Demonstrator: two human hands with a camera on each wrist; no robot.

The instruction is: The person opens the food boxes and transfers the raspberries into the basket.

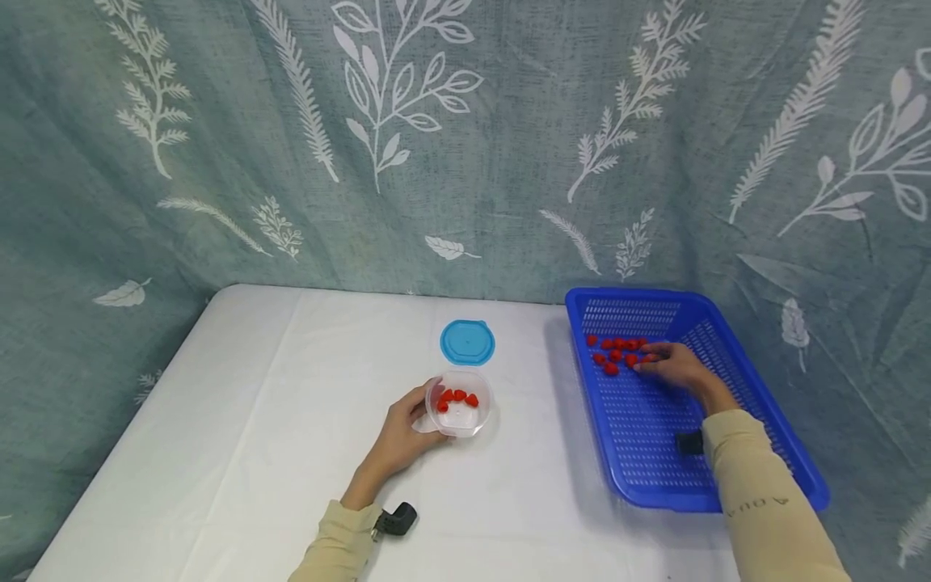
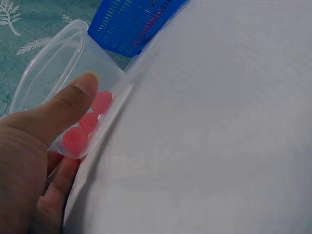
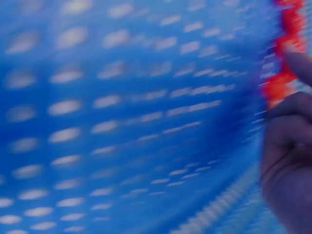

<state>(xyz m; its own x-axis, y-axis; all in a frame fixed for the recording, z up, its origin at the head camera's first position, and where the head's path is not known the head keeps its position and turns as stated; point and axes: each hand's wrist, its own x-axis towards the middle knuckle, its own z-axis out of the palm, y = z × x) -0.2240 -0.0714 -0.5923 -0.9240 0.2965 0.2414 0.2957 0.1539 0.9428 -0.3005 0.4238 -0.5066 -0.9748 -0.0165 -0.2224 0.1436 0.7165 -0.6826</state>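
My left hand (image 1: 409, 424) grips a clear plastic tub (image 1: 476, 416) by its side, thumb on the near wall and fingers beneath. Several red raspberries (image 2: 101, 102) lie on the tub's bottom. Over at the right, my right hand (image 1: 676, 365) reaches down into a blue perforated basket (image 1: 640, 469). Its fingertips are spread at a cluster of red raspberries (image 1: 614, 356) near the basket's far left. Blurred in the right wrist view, the index finger (image 3: 300, 63) lies against the red berries (image 3: 287, 44); no berry is plainly held.
A light-blue lid (image 1: 468, 343) lies flat just behind the tub on the white-covered table (image 1: 291, 404). The basket's raised walls surround the right hand. A green leaf-patterned curtain (image 1: 509, 145) hangs behind the table.
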